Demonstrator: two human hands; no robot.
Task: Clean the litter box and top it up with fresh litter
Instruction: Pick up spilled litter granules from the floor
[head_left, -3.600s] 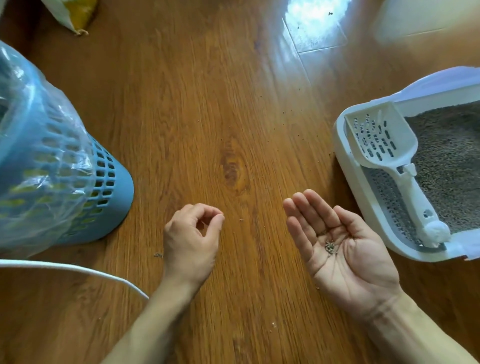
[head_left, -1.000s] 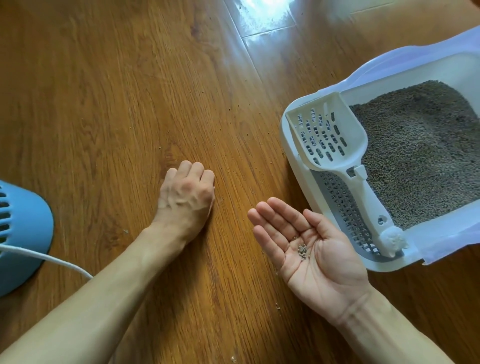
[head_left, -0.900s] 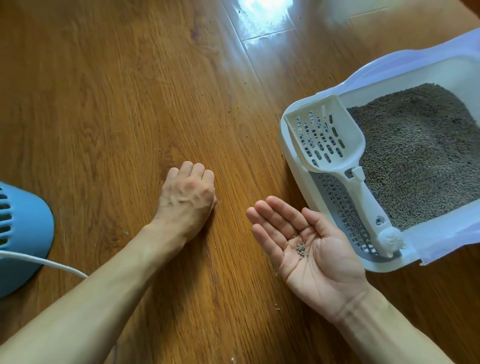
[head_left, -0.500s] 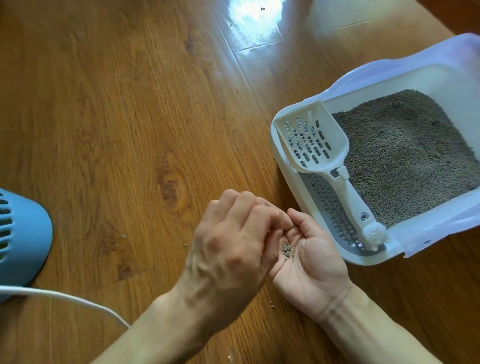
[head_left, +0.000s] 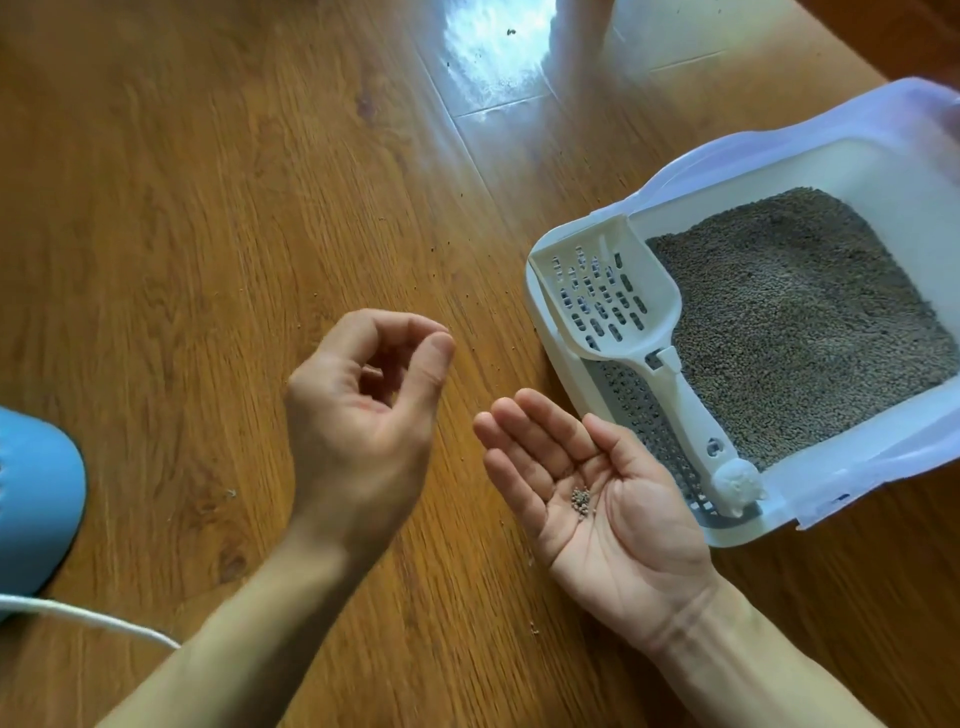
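The litter box (head_left: 558, 364) sits on the wooden floor (head_left: 208, 208) at the right side, a white tray with a pale lilac rim. Grey litter (head_left: 800, 312) fills most of it. At its near-left end there is a grey perforated step (head_left: 631, 400), and the white slotted scoop (head_left: 613, 296) lies across this step, its blade pointing far and left, its handle ending in a round knob at the near edge of the box.

Just beside the box, on its near-left side, the right hand (head_left: 597, 499) is turned palm up with straight, relaxed fingers. A small heap of litter grains (head_left: 581, 500) rests in the middle of the palm; the fingers do not close around it.

To the left of it, apart from it, the left hand (head_left: 363, 415) hovers above the floor with its fingers curled and the thumb tip close to the fingertips. I cannot tell if some grain is pinched there.

Several loose grains (head_left: 470, 299) are scattered on the floor between the hands and the far side. At the left edge stands part of a blue basket (head_left: 36, 509), and 1 white cable (head_left: 93, 618) runs in front of it, near the left forearm.
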